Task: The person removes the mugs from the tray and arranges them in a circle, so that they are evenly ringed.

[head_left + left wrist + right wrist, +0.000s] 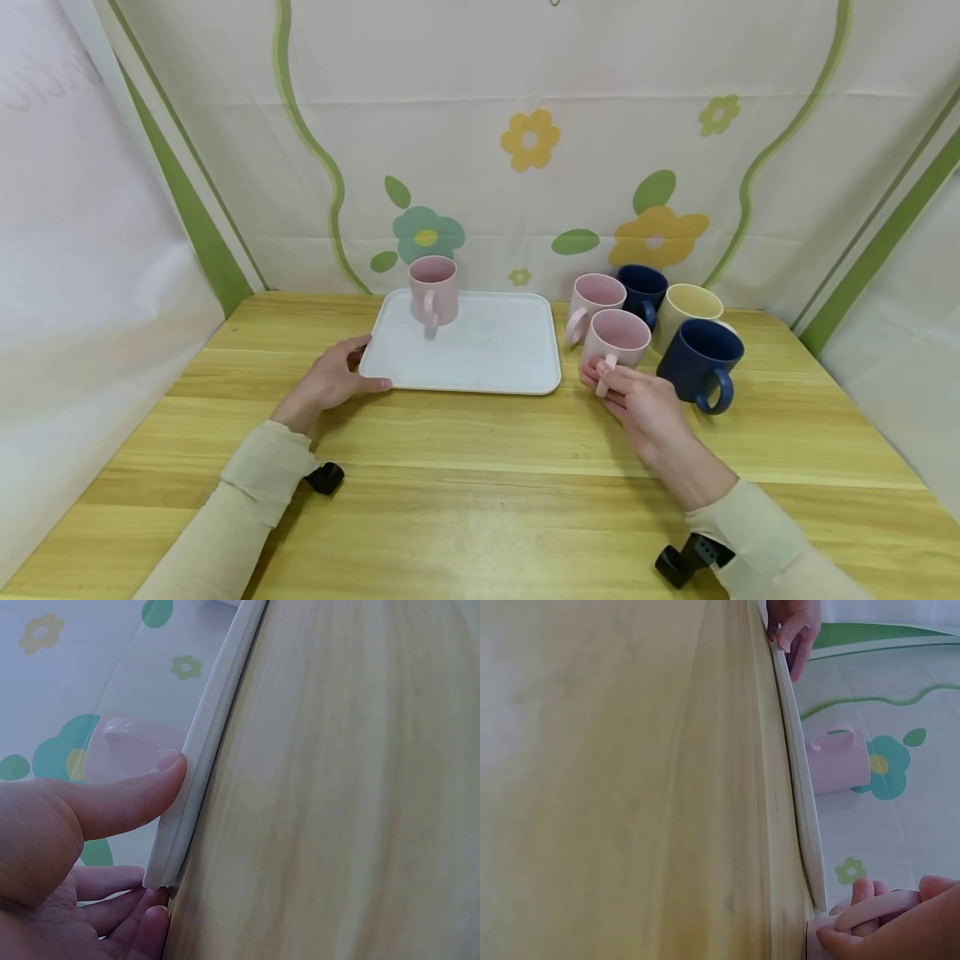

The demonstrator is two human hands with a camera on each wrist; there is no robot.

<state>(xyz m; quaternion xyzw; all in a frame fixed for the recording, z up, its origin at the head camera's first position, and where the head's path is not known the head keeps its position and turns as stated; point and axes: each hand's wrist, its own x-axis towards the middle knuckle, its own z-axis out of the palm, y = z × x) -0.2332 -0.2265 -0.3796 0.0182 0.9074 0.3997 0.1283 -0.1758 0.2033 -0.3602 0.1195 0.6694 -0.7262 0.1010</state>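
Note:
At the white tray's (pixel 495 358) near left corner, my left hand (pixel 337 375) holds the edge. Its thumb lies along the front rim and its other fingers bend round the side, as the left wrist view shows. A pink mug (pixel 446 302) stands upright at the back left of the tray, handle toward me. To the right of the tray, my right hand (pixel 651 407) grips the handle of a second pink mug (pixel 632 354), which is upright. In the right wrist view, fingers curl through that handle (pixel 881 906). The mug's lower part is partly hidden by the fingers.
Close around the gripped mug stand a third pink mug (pixel 594 293) behind it, a dark blue mug (pixel 647 287), a cream mug (pixel 678 312) and another dark blue mug (pixel 693 367) to its right. A flowered curtain (pixel 480 192) rises behind the wooden table (pixel 480 483).

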